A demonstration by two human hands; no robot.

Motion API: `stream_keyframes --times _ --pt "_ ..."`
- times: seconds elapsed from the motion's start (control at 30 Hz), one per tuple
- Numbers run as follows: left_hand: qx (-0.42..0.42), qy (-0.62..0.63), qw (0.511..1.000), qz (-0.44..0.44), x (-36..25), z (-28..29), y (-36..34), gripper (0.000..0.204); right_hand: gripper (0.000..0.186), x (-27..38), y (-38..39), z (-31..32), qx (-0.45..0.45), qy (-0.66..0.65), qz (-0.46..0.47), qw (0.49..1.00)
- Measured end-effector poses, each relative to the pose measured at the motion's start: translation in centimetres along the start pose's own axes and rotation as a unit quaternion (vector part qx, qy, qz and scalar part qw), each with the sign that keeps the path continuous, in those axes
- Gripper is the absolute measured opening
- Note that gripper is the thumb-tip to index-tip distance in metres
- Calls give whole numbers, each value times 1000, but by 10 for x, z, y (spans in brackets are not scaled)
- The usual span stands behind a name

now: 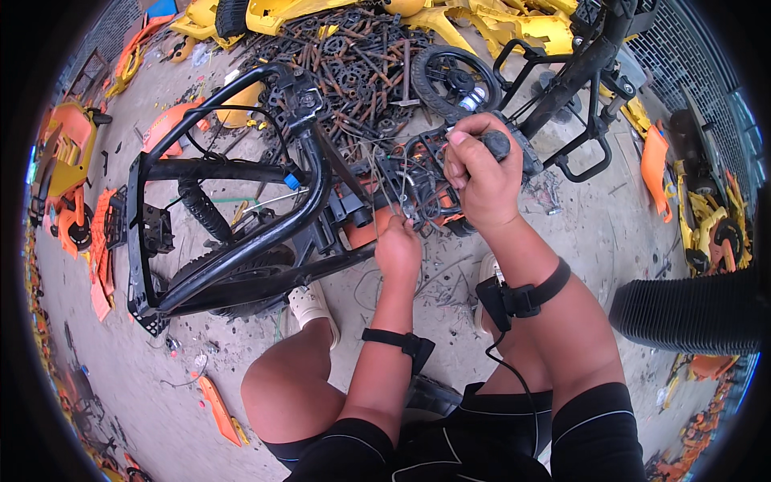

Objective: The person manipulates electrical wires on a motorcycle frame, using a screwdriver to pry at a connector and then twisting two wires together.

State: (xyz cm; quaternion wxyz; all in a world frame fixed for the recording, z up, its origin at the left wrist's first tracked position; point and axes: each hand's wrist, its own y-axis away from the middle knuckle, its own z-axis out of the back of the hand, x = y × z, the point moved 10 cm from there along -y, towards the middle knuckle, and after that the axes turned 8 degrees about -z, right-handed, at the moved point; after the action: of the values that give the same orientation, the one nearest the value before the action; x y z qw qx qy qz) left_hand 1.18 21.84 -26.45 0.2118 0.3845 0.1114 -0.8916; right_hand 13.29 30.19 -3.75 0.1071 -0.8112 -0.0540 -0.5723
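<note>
A black tubular vehicle frame (241, 233) lies in front of me, with an orange and black unit (361, 229) full of tangled cables (430, 189) at its right end. At those cables and small metal parts, my left hand (399, 245) is closed, its fingertips pinched together; what lies between them is too small to make out. My right hand (484, 173) is raised just above the unit's right side, in a fist around a tool with a black rounded handle (496, 145). The working end of that tool cannot be made out.
Behind the frame rises a heap of rusty cranks and chainrings (345, 64), with a hammer (406, 76) on it. A black wheel (454, 80) and another dark frame (578, 80) stand at the back right. Yellow and orange panels (654, 173) lie around. A black ribbed tube (691, 313) juts in from the right.
</note>
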Motion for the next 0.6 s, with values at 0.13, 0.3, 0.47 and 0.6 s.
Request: stream_keyframes --times 0.13,0.3,0.47,0.6 --pt "0 3 1000 4 -2 3 1 20 8 -7 -2 2 -2 -2 -12 1000" --pt "-4 9 1000 4 -3 5 1 20 8 -1 0 -4 -15 20 -11 1000" --pt "14 0 1000 12 -3 4 -1 21 8 -1 -1 -7 -10 19 -13 1000" --pt "25 -1 999 22 -3 4 -1 21 7 -6 -3 -3 6 -26 -15 1000"
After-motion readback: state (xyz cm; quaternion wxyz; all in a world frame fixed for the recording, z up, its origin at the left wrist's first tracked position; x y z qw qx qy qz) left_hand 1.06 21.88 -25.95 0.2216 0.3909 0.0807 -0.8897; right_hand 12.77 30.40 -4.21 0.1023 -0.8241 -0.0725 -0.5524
